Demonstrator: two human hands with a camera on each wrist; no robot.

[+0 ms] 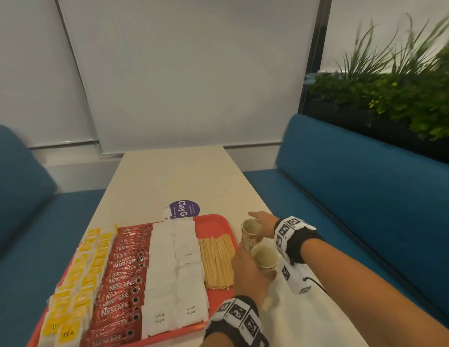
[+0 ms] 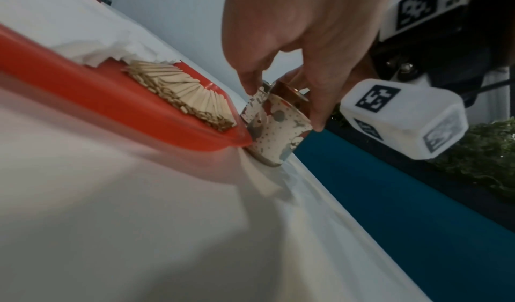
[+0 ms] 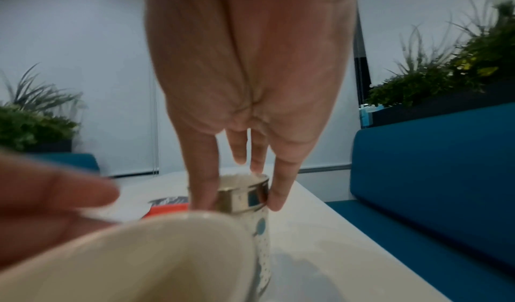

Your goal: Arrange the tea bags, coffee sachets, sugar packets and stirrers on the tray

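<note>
A red tray (image 1: 218,220) carries rows of yellow tea bags (image 1: 75,284), red coffee sachets (image 1: 123,284), white sugar packets (image 1: 173,284) and wooden stirrers (image 1: 217,261). Two patterned paper cups stand on the table just right of the tray. My left hand (image 1: 246,257) grips the near cup (image 1: 264,257) at its rim, as the left wrist view shows for the hand (image 2: 284,104) and cup (image 2: 278,135). My right hand (image 1: 256,221) pinches the rim of the far cup (image 1: 251,227) from above; the right wrist view shows its fingers (image 3: 203,192) either side of that cup (image 3: 245,193).
The white table (image 1: 181,176) runs away from me with a purple round sticker (image 1: 184,209) beyond the tray. Blue benches (image 1: 356,184) flank both sides. Plants (image 1: 393,96) stand behind the right bench. White blinds close off the far end.
</note>
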